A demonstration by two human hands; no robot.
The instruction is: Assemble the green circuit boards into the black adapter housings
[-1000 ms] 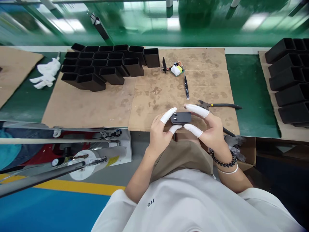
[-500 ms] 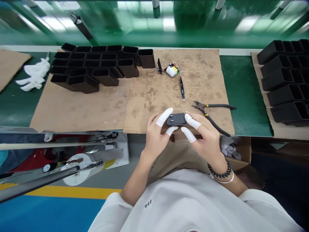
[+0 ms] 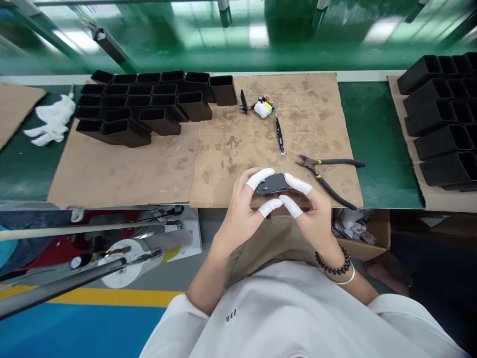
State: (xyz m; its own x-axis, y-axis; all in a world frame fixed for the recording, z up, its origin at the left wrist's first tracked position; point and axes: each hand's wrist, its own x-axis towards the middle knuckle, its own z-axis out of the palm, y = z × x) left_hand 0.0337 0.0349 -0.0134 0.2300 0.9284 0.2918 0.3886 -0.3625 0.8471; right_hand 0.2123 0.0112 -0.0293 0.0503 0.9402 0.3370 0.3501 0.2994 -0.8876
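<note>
Between my two hands is a black plug-in adapter casing (image 3: 274,184) with metal plug pins on its upper face, close to the bench's front edge. My left hand (image 3: 248,201) grips its left end, and my right hand (image 3: 307,201) grips its right end. White finger cots cover the thumbs and forefingers; the thumb tips meet near the casing's lower side. Diagonal cutters (image 3: 316,171) with black handles lie open to the right of my right hand. Beyond the hands are black tweezers (image 3: 279,136) and a small circuit board (image 3: 264,107) wired to a black end piece (image 3: 243,101).
Rows of black rectangular casings (image 3: 160,121) stand at the back left, with more casings (image 3: 447,169) at the far right. Cardboard (image 3: 223,159) covers part of the green bench. White gloves (image 3: 55,119) lie at left. Below the right edge is a carton (image 3: 380,238) holding crumpled material.
The left fingers have shifted right over the casing, partly covering its pins. Both thumbs have come together, and the casing is turned slightly. The view has moved a little.
</note>
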